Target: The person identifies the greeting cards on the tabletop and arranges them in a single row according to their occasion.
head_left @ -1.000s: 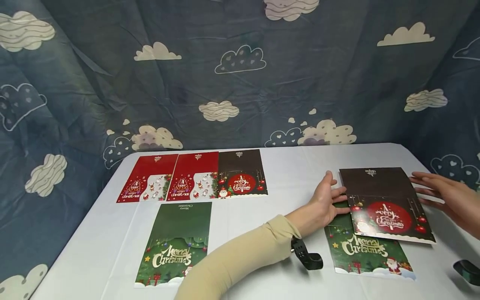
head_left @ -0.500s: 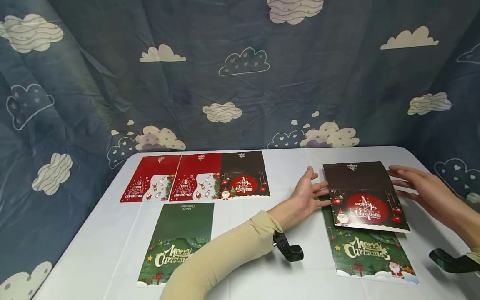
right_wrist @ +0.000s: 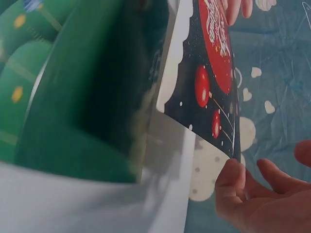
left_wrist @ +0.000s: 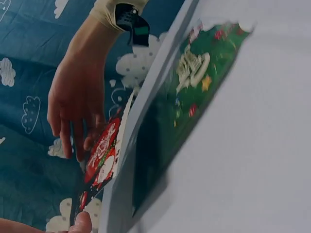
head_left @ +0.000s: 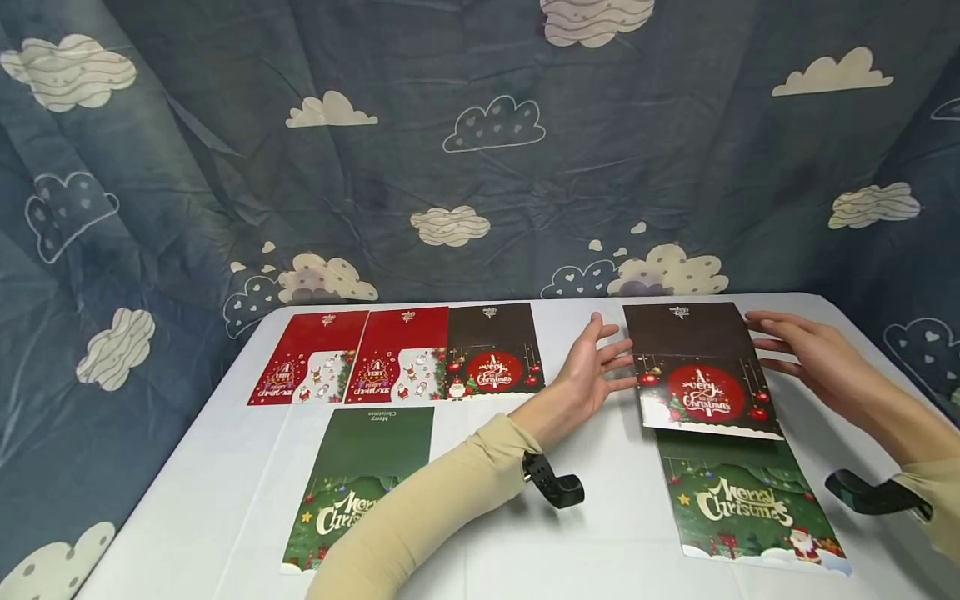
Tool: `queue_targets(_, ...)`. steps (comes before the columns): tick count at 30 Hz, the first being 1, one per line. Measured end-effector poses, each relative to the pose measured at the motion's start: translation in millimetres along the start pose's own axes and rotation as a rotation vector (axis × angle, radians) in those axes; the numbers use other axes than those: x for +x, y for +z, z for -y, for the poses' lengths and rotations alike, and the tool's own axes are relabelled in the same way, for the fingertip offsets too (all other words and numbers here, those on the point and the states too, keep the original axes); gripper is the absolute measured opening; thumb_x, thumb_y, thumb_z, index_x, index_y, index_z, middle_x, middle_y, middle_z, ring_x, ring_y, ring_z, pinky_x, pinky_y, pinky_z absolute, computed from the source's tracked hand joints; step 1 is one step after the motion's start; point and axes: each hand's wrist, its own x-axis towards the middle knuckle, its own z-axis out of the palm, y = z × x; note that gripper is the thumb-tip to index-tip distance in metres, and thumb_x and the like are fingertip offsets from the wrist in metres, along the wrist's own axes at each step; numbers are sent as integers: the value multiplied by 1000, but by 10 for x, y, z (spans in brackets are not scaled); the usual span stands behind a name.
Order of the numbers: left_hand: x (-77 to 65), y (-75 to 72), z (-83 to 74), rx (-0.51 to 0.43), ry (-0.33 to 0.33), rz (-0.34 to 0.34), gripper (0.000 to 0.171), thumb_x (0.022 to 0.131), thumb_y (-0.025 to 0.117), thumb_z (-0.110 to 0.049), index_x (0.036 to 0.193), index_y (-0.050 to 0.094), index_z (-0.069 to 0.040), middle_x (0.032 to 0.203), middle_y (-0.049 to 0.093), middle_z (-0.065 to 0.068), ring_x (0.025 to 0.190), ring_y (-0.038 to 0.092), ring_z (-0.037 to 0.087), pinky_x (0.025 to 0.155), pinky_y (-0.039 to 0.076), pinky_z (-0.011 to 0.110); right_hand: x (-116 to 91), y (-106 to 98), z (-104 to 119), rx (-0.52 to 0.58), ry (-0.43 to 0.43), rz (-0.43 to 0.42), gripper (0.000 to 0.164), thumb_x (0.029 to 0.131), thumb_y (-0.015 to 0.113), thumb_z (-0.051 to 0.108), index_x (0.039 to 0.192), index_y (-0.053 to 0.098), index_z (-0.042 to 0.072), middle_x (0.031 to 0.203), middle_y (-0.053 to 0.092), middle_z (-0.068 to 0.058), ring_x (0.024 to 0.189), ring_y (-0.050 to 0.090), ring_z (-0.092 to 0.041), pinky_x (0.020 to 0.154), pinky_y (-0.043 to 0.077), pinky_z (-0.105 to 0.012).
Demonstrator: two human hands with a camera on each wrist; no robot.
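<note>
A dark brown Christmas card (head_left: 693, 333) with a red oval is raised between my two hands, its near edge overlapping a green card. My left hand (head_left: 585, 371) reaches its left edge, fingers spread and thumb pointing up. At the opposite edge, my right hand (head_left: 821, 362) has extended fingertips against the card. In the right wrist view, fingertips of the right hand (right_wrist: 262, 194) meet the card's corner, with the thumb apart. Below the raised card lies a green Merry Christmas card (head_left: 750, 504), its upper part covered in the head view.
Along the back left of the white table (head_left: 600, 533) lie two red cards, one left (head_left: 300, 358) and one right (head_left: 397, 354), beside another dark brown card (head_left: 495, 350). A second green card (head_left: 375, 446) lies in front, partly behind my left sleeve (head_left: 442, 500).
Both hands have carried the dark brown card left and toward the back, uncovering more of the green card beneath. The other cards lie as before; the head view has shifted slightly.
</note>
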Motion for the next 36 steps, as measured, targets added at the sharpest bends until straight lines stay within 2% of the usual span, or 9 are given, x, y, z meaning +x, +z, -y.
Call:
queue_targets(9,20,-206,-165,46,23,-3,63,105,33,-48,145,40,0,145,44,26,132,41,43,105,37,59,129,217,170,64,-12,-11,67,107,26,44,155,16,-3,155,19,-27,126,40,-26,84,46,-17)
queue_targets(14,-14,-340,-232,78,19,-3,64,105,31,-47,148,35,0,148,40,27,134,37,43,106,36,57,181,348,266,86,-35,-4,65,108,26,41,154,19,-3,155,21,-27,131,35,-36,85,46,-16)
queue_targets(16,-22,-387,-252,86,21,-10,64,105,31,-47,148,35,0,148,40,27,134,38,43,106,36,56,200,392,296,89,-41,2,64,108,26,40,154,20,-4,155,21,-27,132,34,-37,88,47,-19)
queue_targets(19,-27,-451,-297,93,22,-19,64,105,32,-47,148,35,-1,148,41,26,134,38,42,106,36,56,238,452,346,81,-42,12,62,109,26,39,154,20,-4,156,21,-26,135,32,-40,99,45,-33)
queue_targets(23,-39,-518,-363,100,26,-27,63,105,33,-46,149,34,-1,148,40,25,134,38,42,107,35,55,298,539,405,110,-40,15,59,109,26,35,154,21,-3,158,20,-25,136,30,-41,109,33,-53)
queue_targets(28,-57,-589,-423,101,46,-23,63,105,33,-45,149,33,0,149,39,26,135,37,42,107,35,56,376,643,444,152,-57,-12,56,109,26,31,153,24,-4,156,23,-25,132,34,-38,110,31,-54)
queue_targets(36,-37,-736,-504,126,60,-52,61,106,31,-45,149,35,-2,149,39,25,135,37,41,107,35,55,528,786,489,252,-66,20,54,109,27,27,153,22,-4,158,22,-24,137,31,-40,113,26,-54)
